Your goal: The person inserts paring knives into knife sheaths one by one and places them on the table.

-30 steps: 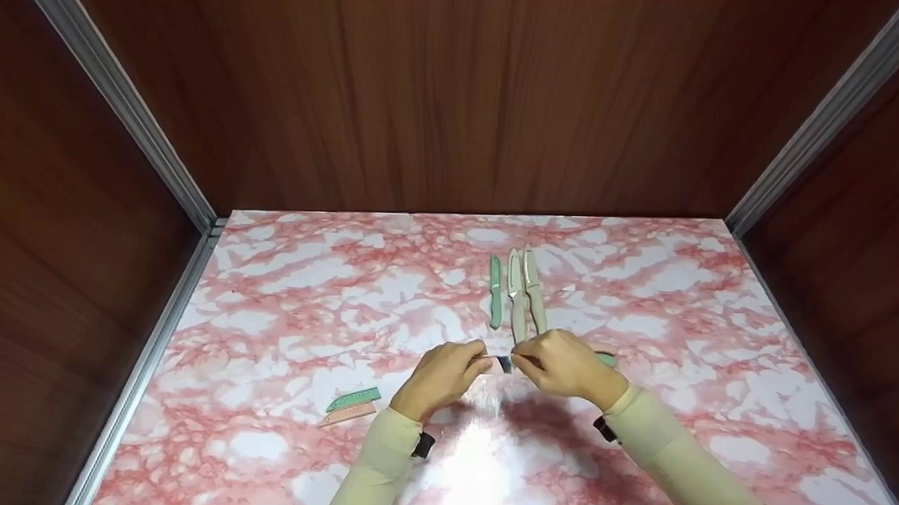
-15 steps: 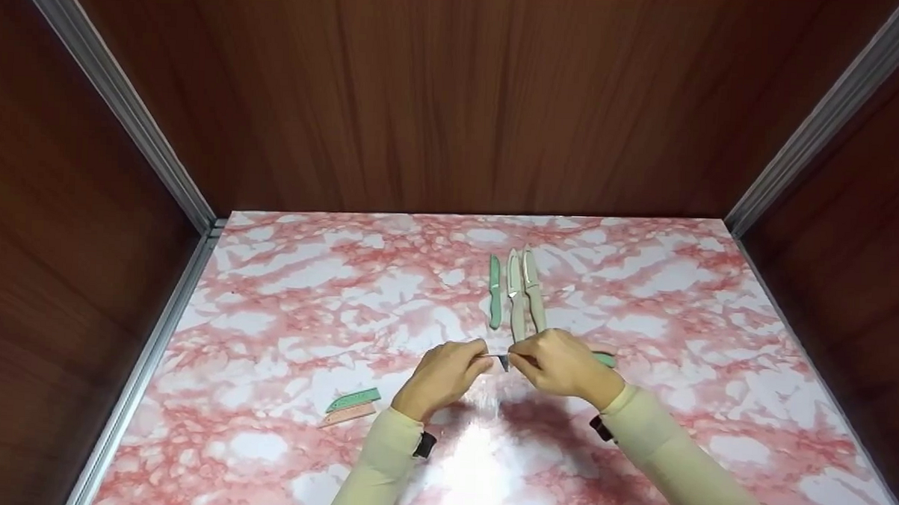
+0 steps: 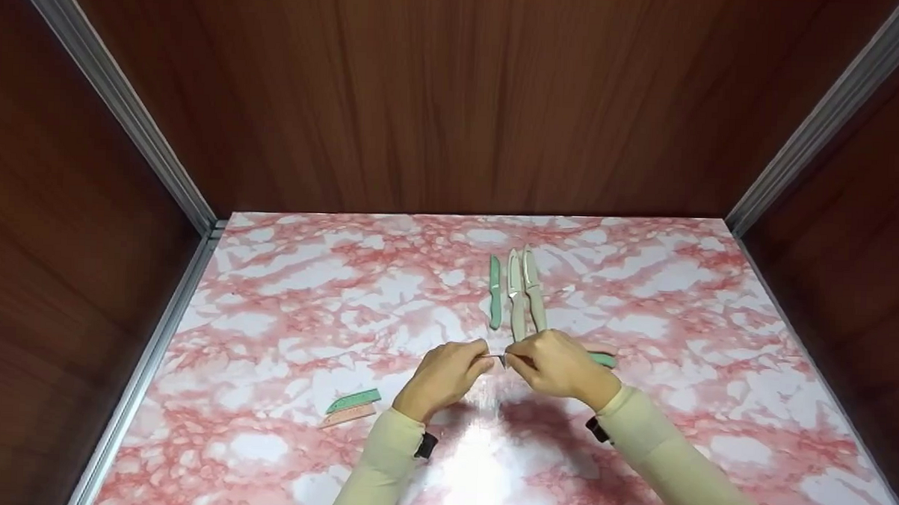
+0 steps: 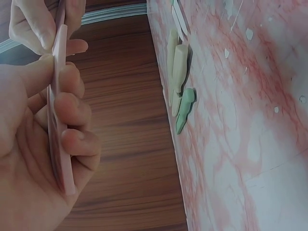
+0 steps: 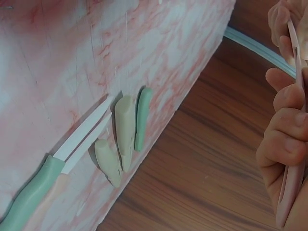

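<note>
The person's left grip [image 3: 445, 372] is closed, thumb and curled fingers wrapped around one end of a pink knife [image 4: 68, 178]. The right grip [image 3: 561, 365] is closed too, its fingers curled on the other end. Both hold it above the counter [image 3: 263, 455], near each other. A narrow dark strip of blade shows between them in the head view; seen edge-on, it is unclear which end is the handle and which the cover.

Just beyond the right grip, partly hidden by it in the head view, two uncovered knives lie side by side: a green knife [image 5: 36, 190] and a second pink knife [image 5: 50, 202], their pale blades plain in the right wrist view. Ahead of the grips lie two beige knives [image 3: 516, 285] [image 3: 532, 285], covered, tips towards the back wall [image 3: 455, 96]. A covered green knife [image 3: 495, 291] sits to their left, just apart.

Left of the left grip, a green cover [image 3: 353, 399] and a pink cover [image 3: 349, 415] lie side by side, slanted. Yellow sleeves [image 3: 387, 445] and dark wrist bands [image 3: 425, 445] [image 3: 598, 429] dress both arms. The counter has red marbling, with brown wood-grain walls and metal rails [image 3: 126, 99] around it.
</note>
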Demonstrator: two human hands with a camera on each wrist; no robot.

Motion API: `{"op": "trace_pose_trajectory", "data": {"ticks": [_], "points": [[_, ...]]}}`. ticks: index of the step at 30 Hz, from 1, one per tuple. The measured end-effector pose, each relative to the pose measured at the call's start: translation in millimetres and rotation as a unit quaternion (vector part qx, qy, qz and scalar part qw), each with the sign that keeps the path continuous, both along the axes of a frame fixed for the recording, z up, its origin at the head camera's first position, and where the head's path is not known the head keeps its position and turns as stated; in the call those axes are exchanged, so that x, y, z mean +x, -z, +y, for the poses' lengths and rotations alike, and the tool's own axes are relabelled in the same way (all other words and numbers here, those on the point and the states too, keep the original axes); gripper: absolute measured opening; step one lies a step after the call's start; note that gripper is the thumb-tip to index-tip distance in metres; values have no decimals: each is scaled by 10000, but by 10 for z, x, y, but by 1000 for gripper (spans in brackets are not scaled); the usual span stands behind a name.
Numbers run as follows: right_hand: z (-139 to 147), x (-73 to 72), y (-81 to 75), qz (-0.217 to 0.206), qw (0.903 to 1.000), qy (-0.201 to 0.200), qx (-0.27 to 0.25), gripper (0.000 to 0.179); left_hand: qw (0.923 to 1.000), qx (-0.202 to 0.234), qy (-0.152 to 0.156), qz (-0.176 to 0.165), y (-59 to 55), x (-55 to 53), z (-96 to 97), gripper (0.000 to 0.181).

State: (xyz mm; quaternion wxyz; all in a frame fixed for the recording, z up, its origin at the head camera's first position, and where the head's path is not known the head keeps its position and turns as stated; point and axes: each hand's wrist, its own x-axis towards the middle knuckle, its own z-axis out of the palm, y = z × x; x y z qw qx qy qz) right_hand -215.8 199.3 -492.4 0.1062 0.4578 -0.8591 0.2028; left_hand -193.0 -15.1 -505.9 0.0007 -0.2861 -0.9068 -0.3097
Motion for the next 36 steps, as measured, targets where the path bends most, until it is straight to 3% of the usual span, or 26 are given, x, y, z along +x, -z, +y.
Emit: {"op": "trace_pose_trajectory", "data": {"ticks": [13,20,25,30,36], "points": [[-49,-11,20,-64,10000,61,28,36,9997,-150,-81,188,18,-15,0,23],[-46,-20,41,-58,10000,31,4,35,9997,-188,-123,93,16,-7,6,23],[-29,-32,55,-130,9999,-66,-34,32,9999,-60,19,-84,21,-7,-15,22],[23,-61,60,-124,9999,-5,-88,28,9998,104,50,-165,43,-9,-133,22],[187,-126,41,-47,9991,400,-135,23,9994,113,-211,-239,80,-32,-416,21]]}}
